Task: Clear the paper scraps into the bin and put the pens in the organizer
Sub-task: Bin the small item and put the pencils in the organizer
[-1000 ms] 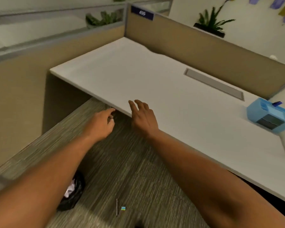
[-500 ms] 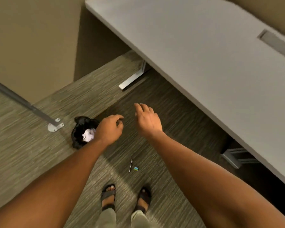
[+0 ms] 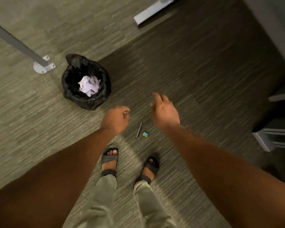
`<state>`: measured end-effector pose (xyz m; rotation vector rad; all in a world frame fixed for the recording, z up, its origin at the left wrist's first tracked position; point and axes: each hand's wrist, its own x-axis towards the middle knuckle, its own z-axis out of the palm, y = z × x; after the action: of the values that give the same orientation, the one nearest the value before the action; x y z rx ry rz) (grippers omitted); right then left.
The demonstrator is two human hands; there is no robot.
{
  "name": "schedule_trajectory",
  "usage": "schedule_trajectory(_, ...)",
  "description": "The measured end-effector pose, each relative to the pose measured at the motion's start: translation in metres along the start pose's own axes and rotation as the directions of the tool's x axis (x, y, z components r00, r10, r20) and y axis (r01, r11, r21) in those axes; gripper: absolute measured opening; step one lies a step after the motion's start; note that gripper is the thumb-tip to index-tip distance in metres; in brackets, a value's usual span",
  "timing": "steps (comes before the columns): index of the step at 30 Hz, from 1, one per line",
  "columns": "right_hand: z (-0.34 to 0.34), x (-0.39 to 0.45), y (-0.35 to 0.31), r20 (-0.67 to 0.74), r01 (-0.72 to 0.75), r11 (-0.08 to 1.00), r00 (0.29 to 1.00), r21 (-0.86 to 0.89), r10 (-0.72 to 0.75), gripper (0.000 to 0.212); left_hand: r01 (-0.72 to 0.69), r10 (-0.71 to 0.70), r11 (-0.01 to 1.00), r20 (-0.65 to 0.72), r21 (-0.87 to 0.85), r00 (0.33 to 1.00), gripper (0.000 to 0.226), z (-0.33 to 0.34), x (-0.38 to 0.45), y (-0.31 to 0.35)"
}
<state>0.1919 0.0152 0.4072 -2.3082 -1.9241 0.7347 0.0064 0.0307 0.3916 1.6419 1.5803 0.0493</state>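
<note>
A thin dark pen (image 3: 139, 130) lies on the carpet just in front of my feet, with a small blue-and-green object (image 3: 145, 134) beside it. The bin (image 3: 67, 79), lined with a black bag, stands to the left and holds crumpled white paper scraps (image 3: 89, 85). My left hand (image 3: 116, 119) hovers left of the pen, fingers curled into a loose fist; nothing shows in it. My right hand (image 3: 164, 111) hangs right of the pen with fingers apart and empty. The organizer is out of view.
A grey post with a bolted foot plate (image 3: 43, 66) stands left of the bin. A desk foot (image 3: 154, 12) lies at the top, another desk leg (image 3: 270, 137) at the right. The desk edge (image 3: 279, 22) fills the top right corner. My sandalled feet (image 3: 109, 159) stand below the pen.
My view has tilted from the desk top down to the floor. Both hands have come away from the desk edge and now hover above the pen. The bin is in full view.
</note>
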Motion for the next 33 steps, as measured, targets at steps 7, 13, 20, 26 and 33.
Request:
schedule_trajectory(7, 0.130, 0.026, 0.068, 0.037, -0.095, 0.995, 0.995, 0.000, 0.095, 0.049, 0.032, -0.033, 0.999, 0.076, 0.019, 0.997, 0.028, 0.109, 0.048, -0.073)
schedule_trajectory(13, 0.227, 0.021, 0.115, 0.108, -0.112, 0.994, 0.988, -0.012, 0.112, 0.051, 0.035, -0.046, 0.997, 0.165, 0.066, 0.985, 0.028, 0.193, 0.069, -0.112)
schedule_trajectory(20, 0.320, 0.008, 0.146, 0.233, -0.178, 0.984, 0.956, -0.016, 0.177, 0.048, 0.052, -0.065, 0.996, 0.219, 0.066, 0.974, 0.032, 0.257, 0.089, -0.151)
schedule_trajectory(26, 0.377, 0.005, 0.167, 0.267, -0.210, 0.977, 0.940, -0.042, 0.214, 0.043, 0.003, -0.029, 0.992, 0.212, 0.124, 0.977, 0.051, 0.292, 0.103, -0.184)
schedule_trajectory(33, 0.398, 0.014, 0.180, 0.247, -0.206, 0.977, 0.945, -0.061, 0.215, 0.040, 0.007, -0.046, 0.987, 0.244, 0.158, 0.969, 0.064, 0.312, 0.100, -0.209)
